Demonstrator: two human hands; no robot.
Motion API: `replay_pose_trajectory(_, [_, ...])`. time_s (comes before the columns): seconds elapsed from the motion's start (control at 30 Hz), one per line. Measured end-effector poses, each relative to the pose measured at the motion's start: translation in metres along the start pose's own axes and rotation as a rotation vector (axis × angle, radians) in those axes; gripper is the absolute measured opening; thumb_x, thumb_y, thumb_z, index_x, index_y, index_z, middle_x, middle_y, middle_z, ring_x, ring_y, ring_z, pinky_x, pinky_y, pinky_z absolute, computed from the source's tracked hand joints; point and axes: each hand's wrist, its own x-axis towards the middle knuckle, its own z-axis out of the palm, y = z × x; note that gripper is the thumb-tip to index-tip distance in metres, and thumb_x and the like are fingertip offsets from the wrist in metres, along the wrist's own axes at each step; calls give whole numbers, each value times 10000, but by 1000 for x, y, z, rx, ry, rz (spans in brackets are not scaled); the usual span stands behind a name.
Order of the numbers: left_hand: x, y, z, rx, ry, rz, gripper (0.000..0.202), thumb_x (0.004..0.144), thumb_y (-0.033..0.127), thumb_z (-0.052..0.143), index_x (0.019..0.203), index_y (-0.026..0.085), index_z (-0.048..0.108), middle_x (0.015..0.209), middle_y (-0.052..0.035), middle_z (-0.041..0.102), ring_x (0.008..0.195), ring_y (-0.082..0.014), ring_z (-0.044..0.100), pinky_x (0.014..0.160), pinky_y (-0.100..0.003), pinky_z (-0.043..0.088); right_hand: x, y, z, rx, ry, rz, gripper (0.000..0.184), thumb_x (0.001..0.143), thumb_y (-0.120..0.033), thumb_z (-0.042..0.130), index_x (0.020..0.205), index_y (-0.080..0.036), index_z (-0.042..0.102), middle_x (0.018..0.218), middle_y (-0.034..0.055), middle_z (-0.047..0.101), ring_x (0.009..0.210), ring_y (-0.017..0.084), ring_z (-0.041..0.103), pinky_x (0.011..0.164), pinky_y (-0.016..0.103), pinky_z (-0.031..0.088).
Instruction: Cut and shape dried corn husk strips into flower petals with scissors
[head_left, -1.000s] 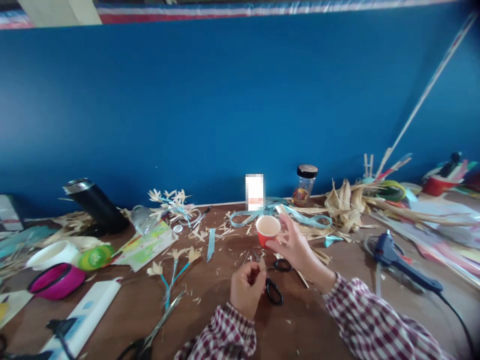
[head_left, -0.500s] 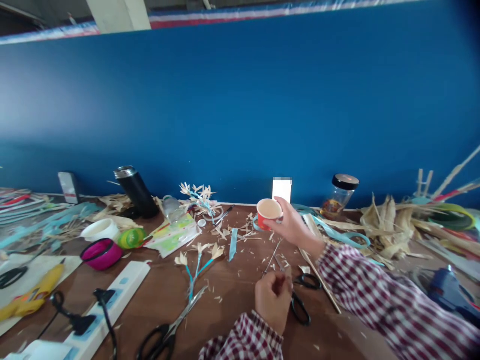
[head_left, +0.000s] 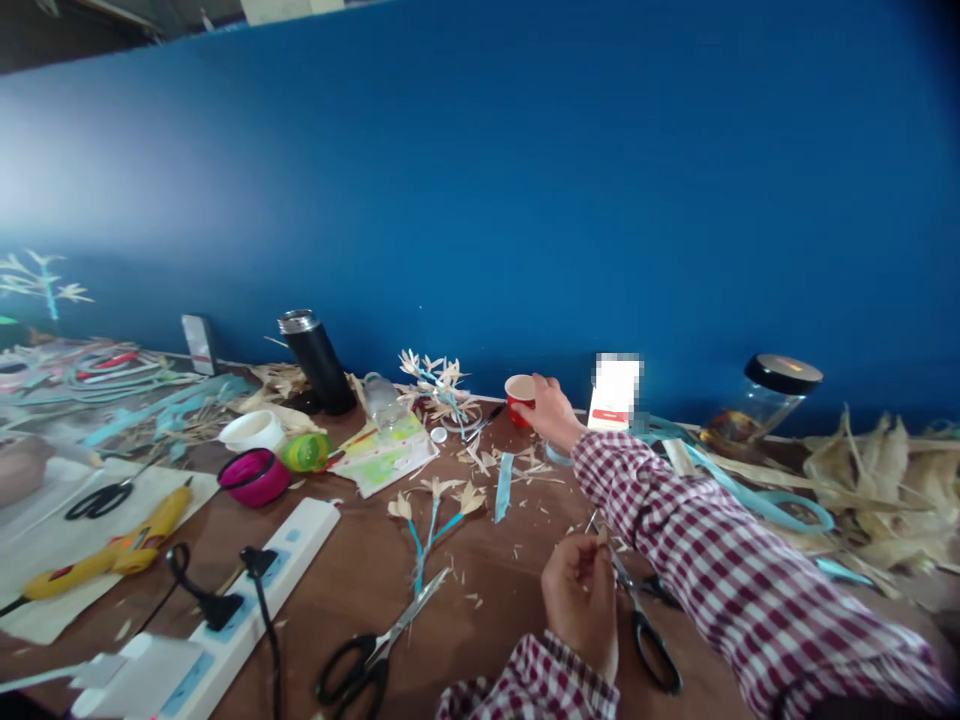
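My right hand [head_left: 556, 414] is wrapped round the side of a small red paper cup [head_left: 517, 412], upright near the foot of the blue partition. My left hand [head_left: 579, 595] is closed in a pinch low in the view; a small pale bit shows at its fingertips, too small to name. Black-handled scissors [head_left: 646, 640] lie just right of my left hand, partly covered by it. To its left are a spray of corn-husk flowers [head_left: 431, 520] on blue stems and another pair of scissors [head_left: 379, 650]. A blue strip [head_left: 503, 488] lies between the flowers and my right arm.
A blue partition [head_left: 480, 220] bounds the back. Along it stand a black flask [head_left: 322, 365], a bright phone [head_left: 615, 390] and a tilted jar [head_left: 761, 400]. A white power strip [head_left: 300, 545], a yellow glue gun [head_left: 112, 560] and a magenta ring-shaped item [head_left: 255, 478] are at left; husks [head_left: 892, 490] lie right.
My right hand has carried the red cup back and left, lowering it beside the partition. My left hand stays pinched near the scissors. The view has turned left.
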Motion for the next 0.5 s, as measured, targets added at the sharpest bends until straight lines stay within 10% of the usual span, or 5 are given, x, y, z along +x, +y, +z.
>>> replay_pose_trajectory(0.33, [0, 9, 1, 91, 25, -10, 145, 774, 280, 560, 766, 163, 646, 686, -63, 641, 615, -163, 576, 557, -254, 465, -17, 12, -36, -16, -30, -13, 741, 787, -372, 573, 1400, -130, 234, 1284, 224, 417, 1025, 346, 557, 802, 441, 454])
replay_pose_trajectory(0.5, [0, 13, -1, 111, -4, 44, 151, 759, 252, 561, 788, 142, 660, 687, -59, 647, 609, -158, 584, 572, -255, 473, -62, 27, -82, 21, -112, -43, 538, 798, -346, 584, 1277, -143, 446, 1177, 161, 557, 786, 208, 645, 741, 352, 493])
